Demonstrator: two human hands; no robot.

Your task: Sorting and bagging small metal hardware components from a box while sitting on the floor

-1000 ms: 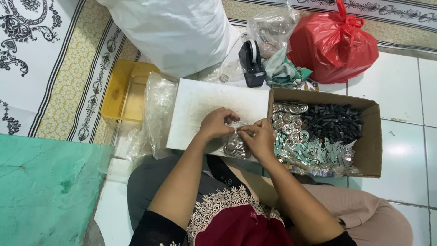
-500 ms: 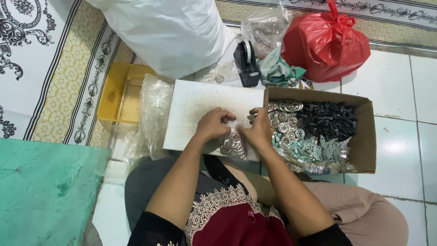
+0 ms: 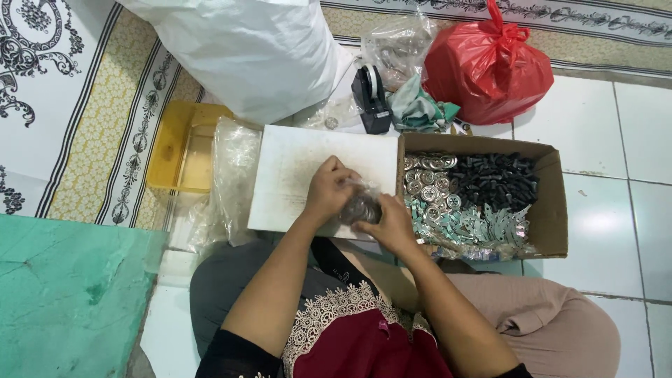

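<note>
Both my hands grip a small clear plastic bag filled with round silver metal parts, over a white board on my lap. My left hand pinches the top of the bag. My right hand cups it from below and the right side. Just right of my hands stands an open cardboard box with silver round metal parts, black small parts and flat greenish metal strips.
A yellow plastic tray and crumpled clear bags lie at the left. A big white sack, a black tape dispenser, a green cloth and a red plastic bag sit behind. A green surface is at the lower left.
My hands have closed in on the small bag; my right hand has dropped lower and now cups it from beneath. The camera view has shifted slightly.
</note>
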